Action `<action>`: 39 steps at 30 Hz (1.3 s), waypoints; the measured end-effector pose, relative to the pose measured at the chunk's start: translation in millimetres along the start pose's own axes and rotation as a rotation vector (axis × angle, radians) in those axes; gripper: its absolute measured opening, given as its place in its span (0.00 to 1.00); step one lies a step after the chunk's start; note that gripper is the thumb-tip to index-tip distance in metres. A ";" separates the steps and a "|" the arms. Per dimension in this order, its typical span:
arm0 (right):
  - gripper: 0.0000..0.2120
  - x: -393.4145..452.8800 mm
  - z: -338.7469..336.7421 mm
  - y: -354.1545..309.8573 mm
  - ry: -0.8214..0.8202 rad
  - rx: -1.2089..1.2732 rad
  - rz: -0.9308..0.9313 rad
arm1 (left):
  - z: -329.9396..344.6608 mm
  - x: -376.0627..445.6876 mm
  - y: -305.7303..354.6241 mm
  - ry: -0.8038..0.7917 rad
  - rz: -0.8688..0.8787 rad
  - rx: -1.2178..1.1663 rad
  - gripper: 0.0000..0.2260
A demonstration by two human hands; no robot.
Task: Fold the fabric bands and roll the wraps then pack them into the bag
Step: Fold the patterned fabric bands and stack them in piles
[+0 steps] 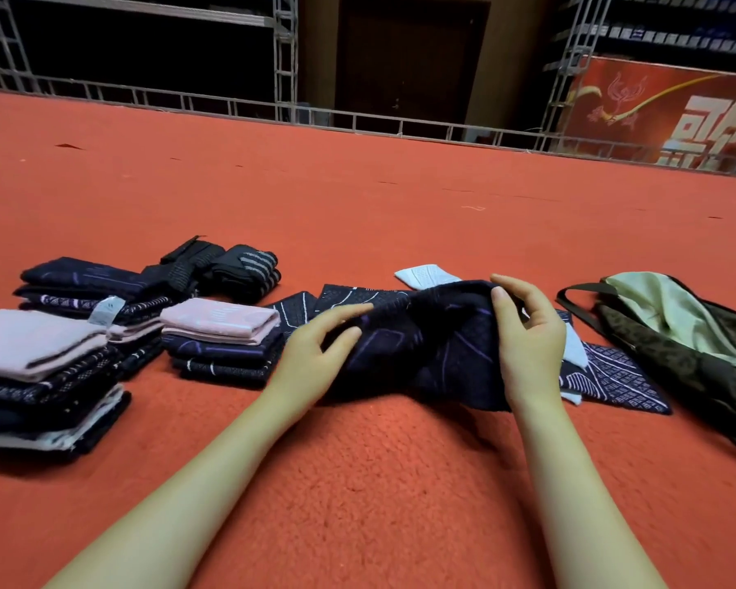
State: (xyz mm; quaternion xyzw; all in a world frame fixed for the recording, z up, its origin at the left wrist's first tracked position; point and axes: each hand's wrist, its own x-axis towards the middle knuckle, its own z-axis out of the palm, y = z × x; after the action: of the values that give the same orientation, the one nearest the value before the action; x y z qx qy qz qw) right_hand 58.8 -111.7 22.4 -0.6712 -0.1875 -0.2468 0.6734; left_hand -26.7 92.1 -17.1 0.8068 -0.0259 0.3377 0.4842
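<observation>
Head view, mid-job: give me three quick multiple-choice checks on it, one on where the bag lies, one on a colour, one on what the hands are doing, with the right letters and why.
1. Where does the bag lie?
A. on the person's right, on the carpet
B. on the left, behind the stacks
C. on the person's lap

2. What colour is the top band of the stack nearest the left hand?
A. yellow
B. pale pink
C. green

3. What is the state of the dark navy band?
A. lying untouched
B. packed in the bag
C. held by both hands

Answers: 1 A, it lies open at the right edge of the red carpet. 2 B, a folded pale pink piece tops that stack. 3 C, the left hand and right hand each have a grip on it.
</observation>
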 end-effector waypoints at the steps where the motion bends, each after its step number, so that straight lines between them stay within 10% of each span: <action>1: 0.07 -0.1 -1.0 3.0 -0.014 -0.076 -0.035 | -1.7 1.0 5.4 0.049 -0.035 -0.101 0.14; 4: 0.06 0.1 -0.9 13.9 -0.040 -0.204 -0.053 | -5.8 4.1 13.1 0.128 -0.141 -0.297 0.11; 12: 0.14 -0.5 -6.3 67.3 -0.291 -0.623 0.206 | 2.4 4.7 -30.3 -0.130 -0.372 0.347 0.16; 24: 0.09 -15.3 -42.3 44.4 -0.464 -0.454 0.412 | 5.9 4.0 -35.6 -0.041 -0.215 0.440 0.15; 32: 0.13 -32.3 0.6 36.1 -0.301 -0.217 0.266 | 17.4 -2.3 -24.2 -0.112 -0.042 0.497 0.13; 39: 0.11 -58.8 25.7 29.3 -0.704 -0.272 0.207 | 21.0 -1.9 -24.8 -0.161 -0.117 0.432 0.15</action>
State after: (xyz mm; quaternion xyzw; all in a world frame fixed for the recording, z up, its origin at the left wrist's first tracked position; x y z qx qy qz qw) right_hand 30.4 -82.0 -34.9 -0.8132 -0.3039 0.0452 0.4942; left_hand -8.1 87.9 -43.5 0.9160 0.0550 0.2416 0.3156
